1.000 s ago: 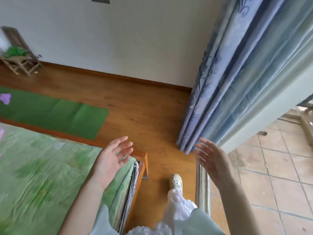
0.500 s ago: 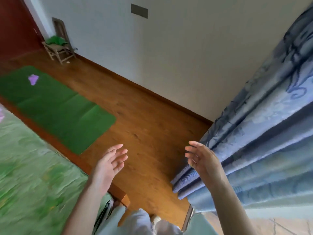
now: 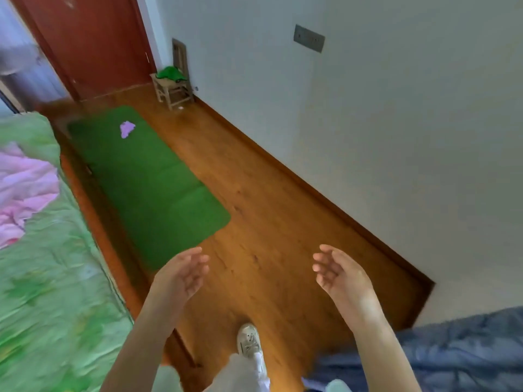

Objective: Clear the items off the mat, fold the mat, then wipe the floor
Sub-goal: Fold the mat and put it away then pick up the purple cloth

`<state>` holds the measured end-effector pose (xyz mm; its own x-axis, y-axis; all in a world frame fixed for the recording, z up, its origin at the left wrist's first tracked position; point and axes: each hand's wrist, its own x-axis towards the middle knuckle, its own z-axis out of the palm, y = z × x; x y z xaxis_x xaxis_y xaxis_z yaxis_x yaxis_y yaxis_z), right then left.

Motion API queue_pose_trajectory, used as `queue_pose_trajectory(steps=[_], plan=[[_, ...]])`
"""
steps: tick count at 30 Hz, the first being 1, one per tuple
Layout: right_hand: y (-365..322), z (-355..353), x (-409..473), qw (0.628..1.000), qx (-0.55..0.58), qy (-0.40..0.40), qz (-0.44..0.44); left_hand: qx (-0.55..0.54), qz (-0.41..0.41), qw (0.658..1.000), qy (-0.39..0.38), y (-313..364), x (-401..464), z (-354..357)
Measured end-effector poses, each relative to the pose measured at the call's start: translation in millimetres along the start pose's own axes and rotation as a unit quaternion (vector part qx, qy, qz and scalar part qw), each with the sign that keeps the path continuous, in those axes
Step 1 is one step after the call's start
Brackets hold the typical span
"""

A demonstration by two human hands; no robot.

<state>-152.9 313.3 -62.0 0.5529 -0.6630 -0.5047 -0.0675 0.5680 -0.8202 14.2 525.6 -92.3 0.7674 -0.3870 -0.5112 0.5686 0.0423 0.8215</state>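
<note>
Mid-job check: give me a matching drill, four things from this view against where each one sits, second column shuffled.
1. purple item
2. green cloth
3. mat
4. pink fabric

a. on the stool
b. on the bed
c. on the mat's far end
d. flat on the floor beside the bed

Pairs: 1-c, 2-a, 3-d, 4-b

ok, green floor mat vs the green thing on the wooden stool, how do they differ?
The flat green rectangular mat lies spread on the wooden floor beside the bed; the crumpled green item sits heaped on the small wooden stool by the wall. The mat is far larger and carries a small purple item; nothing shows on the heap. Both are a similar green.
</note>
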Motion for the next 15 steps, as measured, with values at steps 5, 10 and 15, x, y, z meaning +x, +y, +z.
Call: queue_pose_trajectory(steps=[5,10,15], plan=[[-51,41,85,0.999,-0.019,-0.007,0.025,-0.025,0.019,0.999,0.023,55,67,36],[-82,69,152,0.998,-0.035,-0.035,0.026,-0.034,0.039,0.997,0.051,91,118,56],[-110,98,215,0.995,-0.034,-0.082,0.037,-0.046,0.057,0.995,0.072,112,161,67]])
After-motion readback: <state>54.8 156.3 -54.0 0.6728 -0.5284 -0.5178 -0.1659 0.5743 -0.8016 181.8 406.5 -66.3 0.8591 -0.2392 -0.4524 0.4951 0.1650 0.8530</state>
